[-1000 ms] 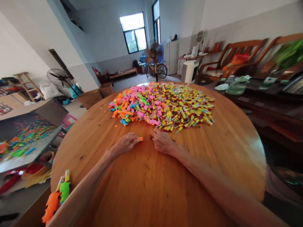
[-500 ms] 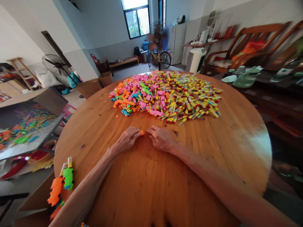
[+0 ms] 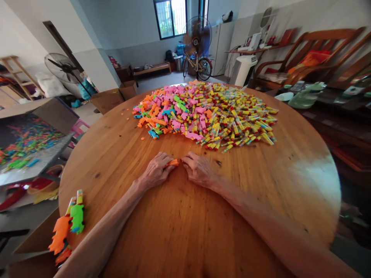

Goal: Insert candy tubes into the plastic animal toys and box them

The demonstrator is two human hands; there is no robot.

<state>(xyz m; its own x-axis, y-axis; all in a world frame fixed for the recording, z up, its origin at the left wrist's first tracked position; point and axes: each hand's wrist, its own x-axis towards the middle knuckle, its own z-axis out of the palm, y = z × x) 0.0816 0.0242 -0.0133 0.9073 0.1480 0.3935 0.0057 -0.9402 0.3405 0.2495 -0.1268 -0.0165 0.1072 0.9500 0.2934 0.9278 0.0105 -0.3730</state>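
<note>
My left hand [image 3: 156, 169] is closed on an orange plastic toy piece [image 3: 173, 163], whose end sticks out past the fingertips toward the right. Facing it across a small gap, my right hand [image 3: 198, 169] has its fingers pinched together. A tiny red tip shows at those fingers, but the rest of what they hold is hidden. Beyond both hands lies a heap: pink, orange, green and blue toy cars [image 3: 174, 112] on its left side, clear tubes with yellow labels and red ends [image 3: 240, 119] on its right.
By the left edge of the round wooden table [image 3: 203, 227] lie a green toy car [image 3: 77, 218] and an orange toy car [image 3: 60, 233], each with a tube attached. An open carton of colourful toys [image 3: 31, 143] stands at left. A fan [image 3: 197, 40] stands behind the table.
The view has shifted slightly. More of the orange toy piece now shows in my left hand, and a red tip appears at my right fingertips. Both hands stay close together.
</note>
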